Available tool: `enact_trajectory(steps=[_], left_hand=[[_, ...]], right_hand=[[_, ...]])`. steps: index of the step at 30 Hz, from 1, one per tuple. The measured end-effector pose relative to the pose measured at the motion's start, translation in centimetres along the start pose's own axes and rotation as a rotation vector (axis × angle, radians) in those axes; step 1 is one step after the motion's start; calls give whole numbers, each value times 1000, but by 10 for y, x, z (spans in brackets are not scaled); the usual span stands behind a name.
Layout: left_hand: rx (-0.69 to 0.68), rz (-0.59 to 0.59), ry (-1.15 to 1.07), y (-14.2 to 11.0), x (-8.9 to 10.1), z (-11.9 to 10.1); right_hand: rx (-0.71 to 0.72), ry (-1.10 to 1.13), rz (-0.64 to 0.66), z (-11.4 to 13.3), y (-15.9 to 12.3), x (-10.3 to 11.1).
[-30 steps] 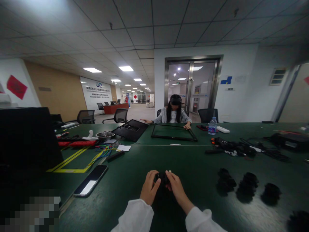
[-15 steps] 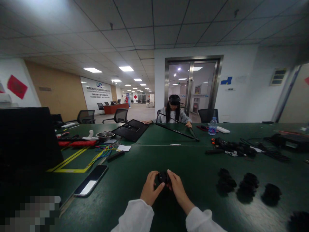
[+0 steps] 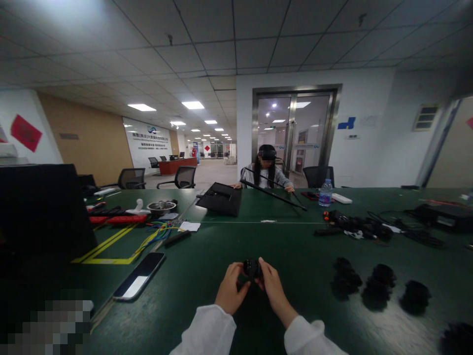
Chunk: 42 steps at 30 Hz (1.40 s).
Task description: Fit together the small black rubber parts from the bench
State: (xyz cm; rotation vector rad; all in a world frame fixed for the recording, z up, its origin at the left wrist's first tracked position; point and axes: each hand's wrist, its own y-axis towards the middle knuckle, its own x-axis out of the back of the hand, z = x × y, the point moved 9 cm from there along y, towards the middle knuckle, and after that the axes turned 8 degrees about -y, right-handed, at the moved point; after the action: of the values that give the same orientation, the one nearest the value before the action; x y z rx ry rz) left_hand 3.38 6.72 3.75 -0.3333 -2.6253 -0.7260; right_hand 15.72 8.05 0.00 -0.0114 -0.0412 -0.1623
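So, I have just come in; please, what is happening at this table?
The camera wearer's right hand holds a small black part over the green table, with the left hand close at its other side. More dark parts lie to the right. Across the table, another person holds a tilted black frame, with a flat black panel beside it.

A small, black, roundish part (image 3: 252, 268) is held between left fingers (image 3: 235, 269) and right fingers (image 3: 265, 267).
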Motion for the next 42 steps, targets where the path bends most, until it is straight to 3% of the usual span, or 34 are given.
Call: enact_trajectory(steps=[13,31,42], left_hand=[[-47,-37,36,1,4,-3],[76,-108,17,-1,10,7],[62,-120,-54,-3,11,7]], right_hand=[[13,-3,-23,1,2,1],[-14,-48,43,2,-2,-2],[35,-129,85,3,0,-10]])
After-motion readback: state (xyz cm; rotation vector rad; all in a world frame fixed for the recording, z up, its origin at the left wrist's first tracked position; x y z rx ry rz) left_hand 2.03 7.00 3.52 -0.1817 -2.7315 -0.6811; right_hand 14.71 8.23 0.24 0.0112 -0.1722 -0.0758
